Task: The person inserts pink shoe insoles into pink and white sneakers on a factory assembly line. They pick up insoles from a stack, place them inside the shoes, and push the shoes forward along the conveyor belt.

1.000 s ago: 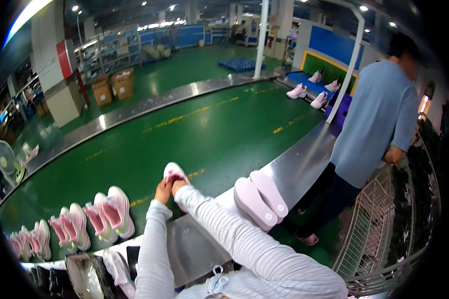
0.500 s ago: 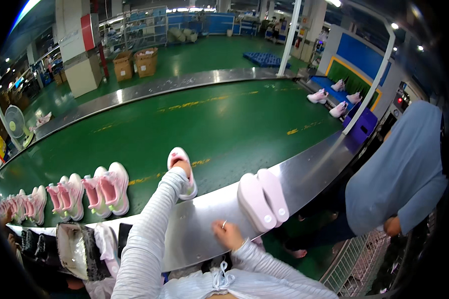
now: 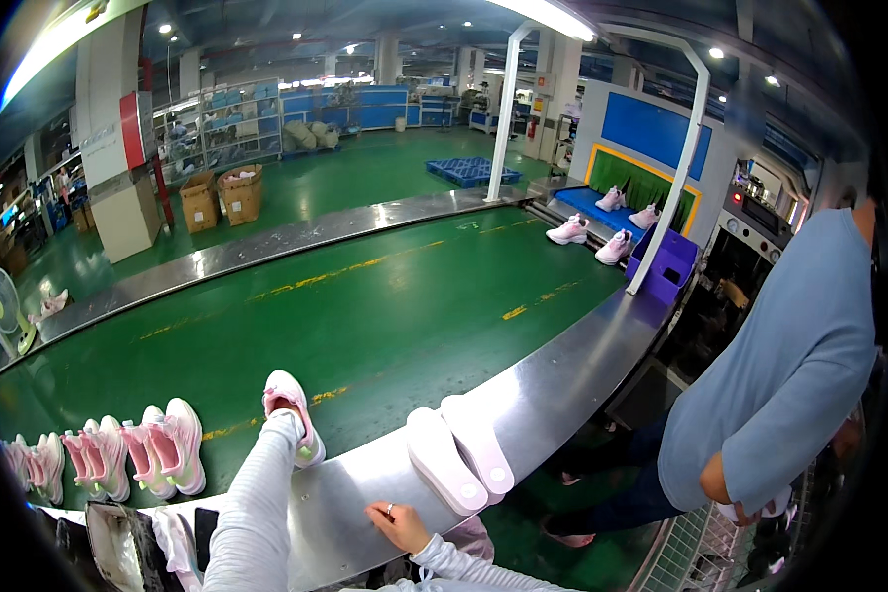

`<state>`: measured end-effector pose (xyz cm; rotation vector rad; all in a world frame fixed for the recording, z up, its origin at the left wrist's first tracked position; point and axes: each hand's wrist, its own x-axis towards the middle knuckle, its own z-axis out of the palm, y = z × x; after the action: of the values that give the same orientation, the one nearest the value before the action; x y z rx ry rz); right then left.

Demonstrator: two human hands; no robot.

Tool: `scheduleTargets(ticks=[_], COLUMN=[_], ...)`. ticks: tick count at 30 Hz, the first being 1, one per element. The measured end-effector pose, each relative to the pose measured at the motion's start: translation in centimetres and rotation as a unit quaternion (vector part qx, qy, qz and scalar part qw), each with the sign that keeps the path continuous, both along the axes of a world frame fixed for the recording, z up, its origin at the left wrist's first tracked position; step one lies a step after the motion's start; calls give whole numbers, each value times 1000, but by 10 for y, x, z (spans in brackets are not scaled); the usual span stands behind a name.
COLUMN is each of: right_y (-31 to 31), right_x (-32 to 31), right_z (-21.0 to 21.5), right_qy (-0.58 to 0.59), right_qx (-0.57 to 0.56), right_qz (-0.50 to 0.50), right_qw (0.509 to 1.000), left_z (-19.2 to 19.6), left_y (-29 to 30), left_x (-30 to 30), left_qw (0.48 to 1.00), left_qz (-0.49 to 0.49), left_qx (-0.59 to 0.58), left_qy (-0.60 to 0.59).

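My left hand (image 3: 285, 407) is pushed into the opening of a white and pink sneaker (image 3: 310, 449) at the belt's near side. Its fingers are hidden inside the shoe. On the steel ledge (image 3: 337, 538) rests my right hand (image 3: 399, 527), fingers loosely curled, a ring on one finger and nothing visible in them. Just beyond it, a pair of pale pink soles (image 3: 448, 462) lies side by side on the ledge. Several matching sneakers (image 3: 173, 449) stand in a row on the green belt (image 3: 365, 326) to the left.
A person in a blue-grey top (image 3: 760, 365) stands at the right beside a wire basket (image 3: 696, 548). At the belt's far end, several sneakers (image 3: 614, 247) sit near a purple bin (image 3: 667, 261) and a white post (image 3: 661, 212). An open box (image 3: 118, 553) is at lower left.
My view has tilted up and turned right, so the scene sits lower and further left. My left hand stays in the sneaker; my right stays on the ledge. The other person's arm has shifted.
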<state>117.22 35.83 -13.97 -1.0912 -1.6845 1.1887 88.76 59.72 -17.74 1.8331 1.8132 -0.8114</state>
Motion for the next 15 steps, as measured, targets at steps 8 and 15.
scheduleTargets(ticks=[8,15], right_y=[-3,-2], right_x=[-9,-5], right_z=[3,1], right_qy=[52,30], right_qx=[-25,-38], right_qz=[25,26], right_qw=[998,998], left_z=[57,59], left_y=[-68,-74], left_x=[-22,-17], left_qw=[998,997], left_qz=[6,-75], left_qx=[-25,-23], left_qy=[-52,-27])
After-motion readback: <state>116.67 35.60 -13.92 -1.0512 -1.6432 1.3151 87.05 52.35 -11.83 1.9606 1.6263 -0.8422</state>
